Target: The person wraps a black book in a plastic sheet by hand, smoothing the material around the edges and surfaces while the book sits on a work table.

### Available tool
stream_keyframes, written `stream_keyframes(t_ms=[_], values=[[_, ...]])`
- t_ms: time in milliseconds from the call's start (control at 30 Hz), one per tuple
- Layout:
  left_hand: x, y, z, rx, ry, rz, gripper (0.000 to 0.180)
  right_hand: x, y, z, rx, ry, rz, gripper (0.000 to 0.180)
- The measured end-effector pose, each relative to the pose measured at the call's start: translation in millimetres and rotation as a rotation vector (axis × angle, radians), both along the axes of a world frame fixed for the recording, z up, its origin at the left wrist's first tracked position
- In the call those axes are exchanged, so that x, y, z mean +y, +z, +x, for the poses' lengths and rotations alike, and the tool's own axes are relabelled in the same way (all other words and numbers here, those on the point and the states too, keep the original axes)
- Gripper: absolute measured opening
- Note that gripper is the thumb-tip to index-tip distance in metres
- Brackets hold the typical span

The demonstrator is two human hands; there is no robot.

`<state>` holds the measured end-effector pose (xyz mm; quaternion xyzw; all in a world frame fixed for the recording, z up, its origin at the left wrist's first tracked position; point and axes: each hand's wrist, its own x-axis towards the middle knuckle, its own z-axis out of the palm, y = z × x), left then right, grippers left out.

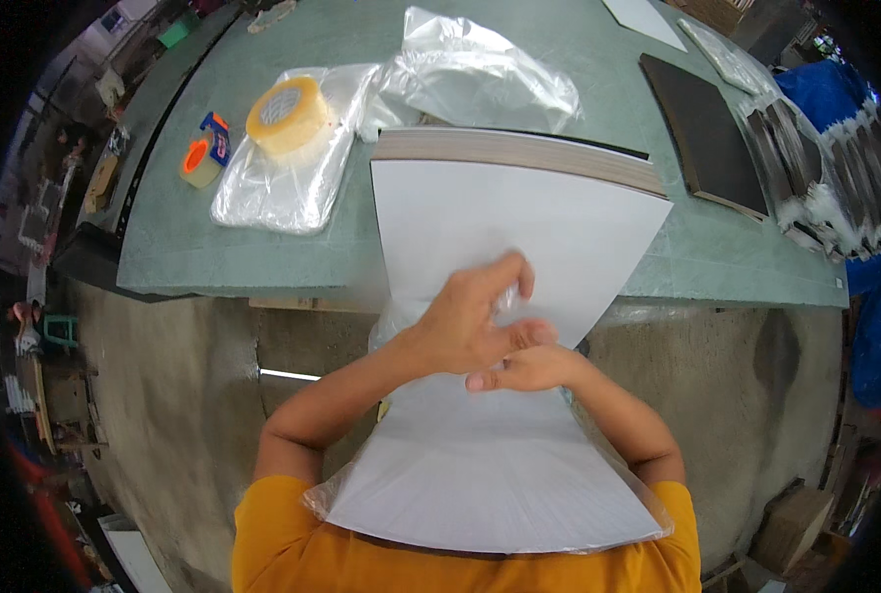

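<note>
A thick stack of sheets [480, 198] with a white face, grey layered edges and a dark back leans from the table edge toward my body. Clear plastic bag film [386, 321] surrounds its lower part, reaching my chest. Over the middle of the white face, my left hand [475, 311] curls its fingers round a glossy bit of clear film. Just below and partly behind it is my right hand [534, 369], thumb pointing left. Its other fingers are mostly hidden, and what they grip does not show.
On the green table [213, 262], a large tape roll [287, 114] rests on folded plastic bags [282, 193]. Left of it is a tape dispenser [206, 153]. Loose clear film [480, 74] lies behind the stack. At right are a dark flat stack [702, 133] and plastic-wrapped bundles [821, 158].
</note>
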<state>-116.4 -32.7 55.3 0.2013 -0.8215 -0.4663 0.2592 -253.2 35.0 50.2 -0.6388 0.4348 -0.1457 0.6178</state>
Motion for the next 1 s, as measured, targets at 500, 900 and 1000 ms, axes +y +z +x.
stream_keyframes(t_ms=[500,900,1000], values=[[-31.0,44.2,46.0,0.273,0.247,0.474,0.074,31.4,-21.2,-48.3,-0.408,-0.204,-0.161,0.051],[11.1,73.8,27.7,-0.257,0.002,-0.008,0.062,22.5,3.9,-30.7,-0.622,-0.854,-0.182,0.022],[35.1,42.0,0.6,0.003,0.076,0.025,0.054,20.2,-9.6,-12.8,-0.637,-0.817,-0.077,0.029]])
